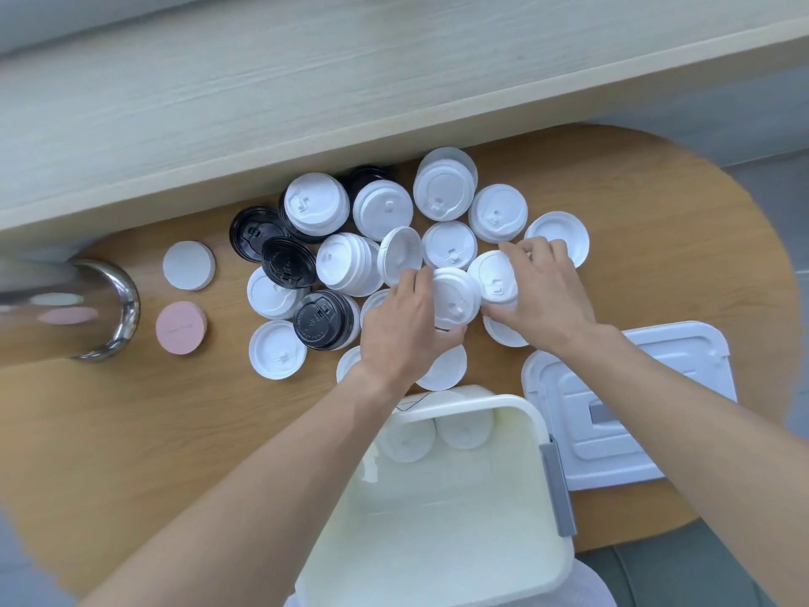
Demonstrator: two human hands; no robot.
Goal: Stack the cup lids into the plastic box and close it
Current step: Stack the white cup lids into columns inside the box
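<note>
From the head view we're looking straight down at a rounded wooden tabletop [131, 453] covered in a loose scatter of white plastic cup lids [444, 190] and a few glossy black plastic cup lids [289, 261], some already nested in short stacks, mostly dome side up. Our left hand [405, 326] has its grip curled round a short stack of white lids [455, 297] tipped on its side. Our right hand [545, 293] has fingers wrapped over another white lid [492, 278] just beside it. The open white rectangular plastic box [451, 510] sits at the near edge, long axis running toward us, two lids lying inside at its far end. Its flat white box lid [630, 414] lies to the right.
</note>
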